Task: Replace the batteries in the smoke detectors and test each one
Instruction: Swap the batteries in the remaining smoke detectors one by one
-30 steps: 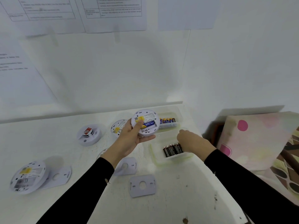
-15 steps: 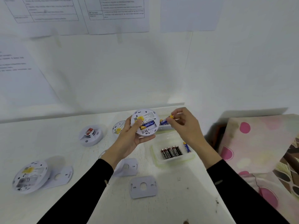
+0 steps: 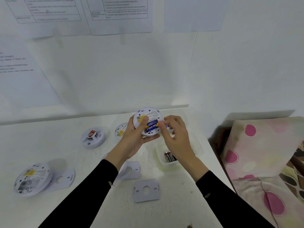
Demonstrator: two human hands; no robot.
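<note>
- We are holding the round white plastic smoke detector (image 3: 148,115) in our left hand (image 3: 131,139), back side up, above the white worktop (image 3: 49,145). The left grip is wrapping its rim, with the thumb lying across the yellow label.
- One blue cylindrical battery (image 3: 151,126) is sitting in the open compartment.
- Our right hand (image 3: 177,137) is pinching a second blue battery (image 3: 167,125) between thumb and fingertips at the compartment's right edge. We cannot tell whether it is touching the contacts.
- Step in hand, as we are judging it: seating a fresh cell in this detector.
- The next move is calling for matching the polarity and pressing the cell down flat beside the first one. After that comes refitting a plate and pressing the test button.
- Black batteries (image 3: 169,157) are lying in a clear plastic tray (image 3: 158,162) just beside the right wrist.
- More is waiting, so we are judging the task far from done:
  - a white detector with a red sticker (image 3: 93,137)
  - an upturned white detector (image 3: 32,178) at the far left
  - a loose grey mounting plate (image 3: 146,190) near us
</note>
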